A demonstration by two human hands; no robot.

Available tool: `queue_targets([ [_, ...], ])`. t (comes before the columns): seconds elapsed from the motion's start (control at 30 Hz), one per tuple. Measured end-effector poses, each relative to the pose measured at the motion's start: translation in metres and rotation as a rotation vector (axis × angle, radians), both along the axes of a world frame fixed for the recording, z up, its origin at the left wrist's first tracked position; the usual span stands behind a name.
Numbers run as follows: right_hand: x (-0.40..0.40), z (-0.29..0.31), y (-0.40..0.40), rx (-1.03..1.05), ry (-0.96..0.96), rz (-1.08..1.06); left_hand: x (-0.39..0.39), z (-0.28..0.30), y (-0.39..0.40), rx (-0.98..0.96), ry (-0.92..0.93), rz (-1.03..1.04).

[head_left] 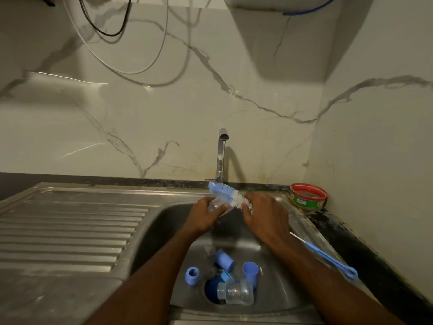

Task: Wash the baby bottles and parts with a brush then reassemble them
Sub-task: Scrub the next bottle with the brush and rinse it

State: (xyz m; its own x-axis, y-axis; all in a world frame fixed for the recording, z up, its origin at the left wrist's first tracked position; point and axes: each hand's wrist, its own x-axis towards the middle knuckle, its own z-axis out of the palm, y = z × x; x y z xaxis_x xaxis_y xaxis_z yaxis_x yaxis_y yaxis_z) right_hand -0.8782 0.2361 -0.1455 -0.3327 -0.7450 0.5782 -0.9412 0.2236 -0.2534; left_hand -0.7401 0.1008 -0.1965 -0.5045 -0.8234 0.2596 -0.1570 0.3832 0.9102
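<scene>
Clear bottle part held over the sink basin, gripped in the curled left hand. Right hand grips the bottle brush, bristles against the part. Near, on the basin floor: a clear bottle, blue caps and a blue ring. Thin blue brush lies on the right rim.

White marble-veined walls, steel sink, dark counter, dim light.
</scene>
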Motion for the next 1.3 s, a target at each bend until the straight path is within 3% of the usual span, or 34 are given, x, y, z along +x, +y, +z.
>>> queue_targets([
  [0.17, -0.007, 0.003, -0.001, 0.01, 0.019, -0.021, -0.003, 0.008, 0.009, 0.284, 0.11, -0.309],
  [0.23, -0.006, 0.001, 0.001, 0.01, 0.024, -0.013, -0.002, 0.009, 0.008, 0.293, 0.146, -0.359],
  [0.5, 0.005, -0.003, 0.004, -0.002, 0.035, 0.124, 0.007, -0.006, -0.007, -0.019, 0.052, -0.06],
  [0.6, -0.005, 0.005, 0.003, -0.058, 0.016, -0.033, 0.007, -0.003, -0.008, -0.091, 0.049, -0.034],
  [0.7, -0.011, 0.004, 0.003, -0.038, -0.016, -0.091, 0.006, 0.0, -0.002, -0.013, 0.112, -0.055],
  [0.83, 0.006, -0.006, 0.005, 0.018, -0.041, 0.184, 0.006, -0.007, -0.003, 0.005, 0.11, -0.08],
  [1.0, -0.008, 0.004, 0.002, -0.049, -0.025, -0.047, 0.001, 0.0, -0.005, -0.015, 0.118, 0.012],
  [1.2, 0.002, -0.004, 0.01, 0.057, -0.053, 0.158, 0.005, -0.011, -0.012, -0.031, 0.034, 0.152],
  [1.3, -0.003, -0.002, 0.004, -0.008, -0.054, 0.081, 0.005, -0.008, -0.009, -0.009, 0.038, 0.099],
])
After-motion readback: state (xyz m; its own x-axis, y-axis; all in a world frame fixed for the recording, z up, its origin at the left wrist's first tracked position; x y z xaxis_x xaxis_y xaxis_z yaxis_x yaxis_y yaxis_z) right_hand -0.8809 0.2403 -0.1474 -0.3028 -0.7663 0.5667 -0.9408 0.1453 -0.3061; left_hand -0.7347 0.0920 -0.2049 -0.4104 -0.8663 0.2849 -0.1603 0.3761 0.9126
